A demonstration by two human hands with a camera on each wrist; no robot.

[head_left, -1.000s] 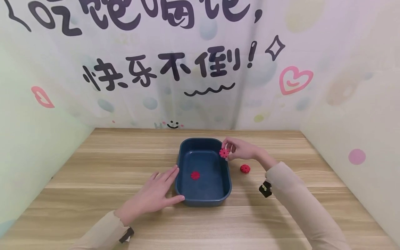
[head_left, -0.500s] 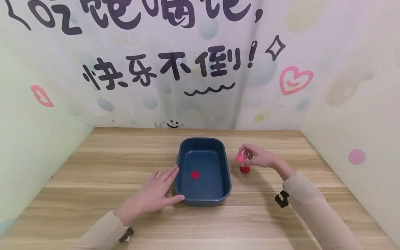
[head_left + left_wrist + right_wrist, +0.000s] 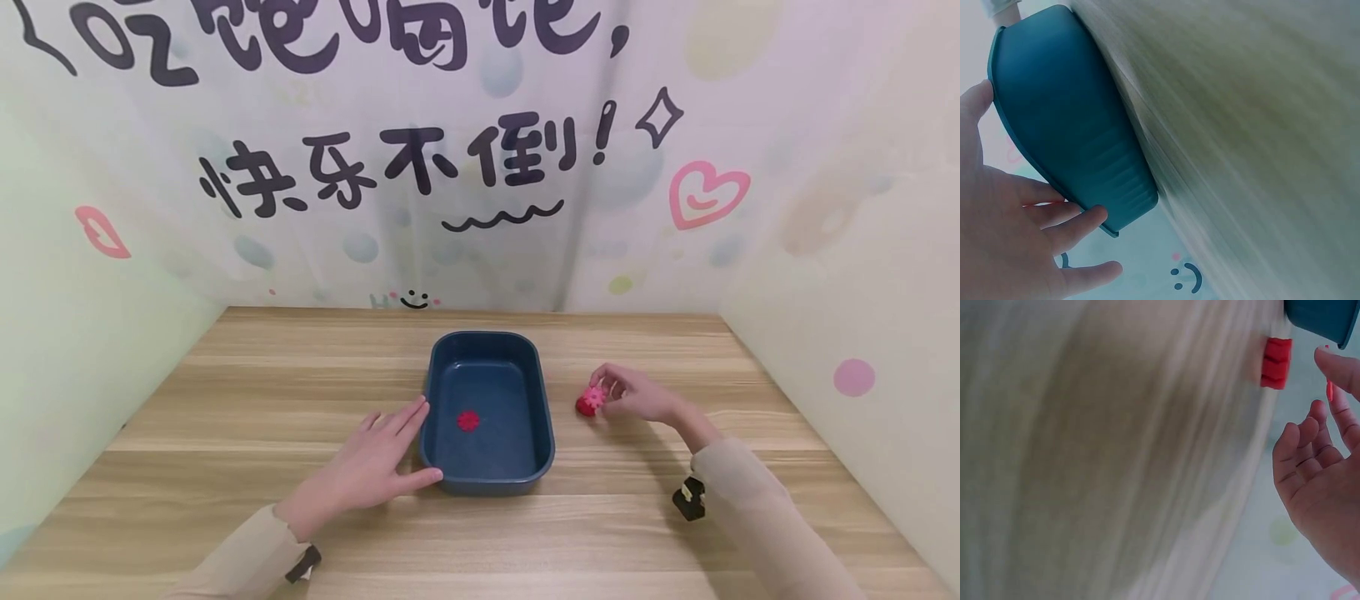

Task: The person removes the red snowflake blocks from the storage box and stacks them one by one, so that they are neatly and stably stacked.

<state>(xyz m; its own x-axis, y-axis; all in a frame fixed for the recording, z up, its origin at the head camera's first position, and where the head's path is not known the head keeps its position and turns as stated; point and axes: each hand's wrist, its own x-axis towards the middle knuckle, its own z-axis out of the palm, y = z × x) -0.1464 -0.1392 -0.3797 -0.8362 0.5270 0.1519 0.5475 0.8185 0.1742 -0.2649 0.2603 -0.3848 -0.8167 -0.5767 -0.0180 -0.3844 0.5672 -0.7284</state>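
Note:
A dark blue tray (image 3: 429, 392) sits mid-table with one red gear (image 3: 468, 420) lying flat inside it. My left hand (image 3: 397, 454) lies flat on the table, its straight fingers and thumb touching the tray's (image 3: 1066, 125) near left corner. Right of the tray, my right hand (image 3: 603, 393) pinches a pink gear (image 3: 596, 397) low over the table, right against a second red gear (image 3: 584, 407). In the right wrist view that red gear (image 3: 1276, 362) lies on the wood and the pink gear (image 3: 1329, 390) shows edge-on by my fingers.
The wooden table (image 3: 225, 400) is walled by printed panels at the back (image 3: 480, 167) and on both sides. Bare wood lies left of the tray and along the front edge.
My right hand carried the pink gear from the tray's far right rim rightward and down to the red gear on the table. The left hand and tray stayed put.

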